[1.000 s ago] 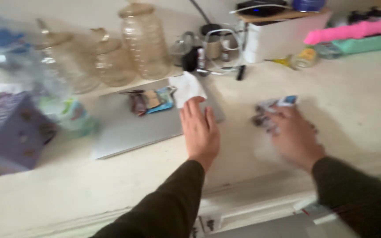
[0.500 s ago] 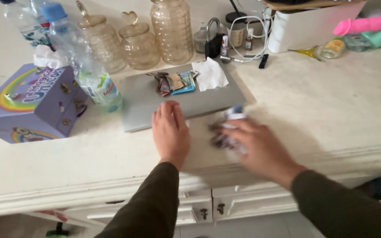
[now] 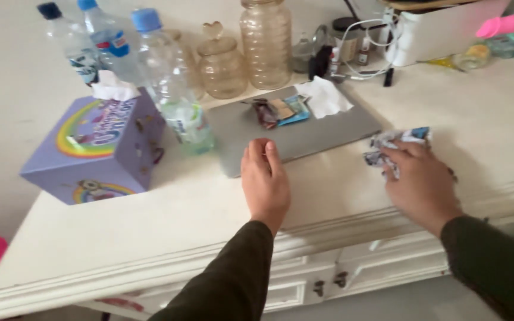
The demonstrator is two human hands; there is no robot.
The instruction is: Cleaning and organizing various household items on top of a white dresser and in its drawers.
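My right hand point(image 3: 422, 183) presses a crumpled blue, white and dark cloth point(image 3: 391, 146) onto the cream countertop point(image 3: 150, 214), fingers curled over it. My left hand point(image 3: 265, 181) lies flat on the counter, fingers together, fingertips at the near edge of a closed grey laptop point(image 3: 310, 128). On the laptop lie some small wrappers point(image 3: 276, 110) and a white tissue point(image 3: 325, 97).
A purple rainbow tissue box point(image 3: 99, 145) stands at left beside several plastic water bottles point(image 3: 168, 83). Glass jars point(image 3: 264, 44) line the back wall, with a white box and cables point(image 3: 429, 32) at back right. Drawers point(image 3: 328, 276) sit below the counter's front edge.
My right hand has slid the cloth to the right along the counter, away from my left hand. The view has shifted, so the left hand sits nearer the middle.
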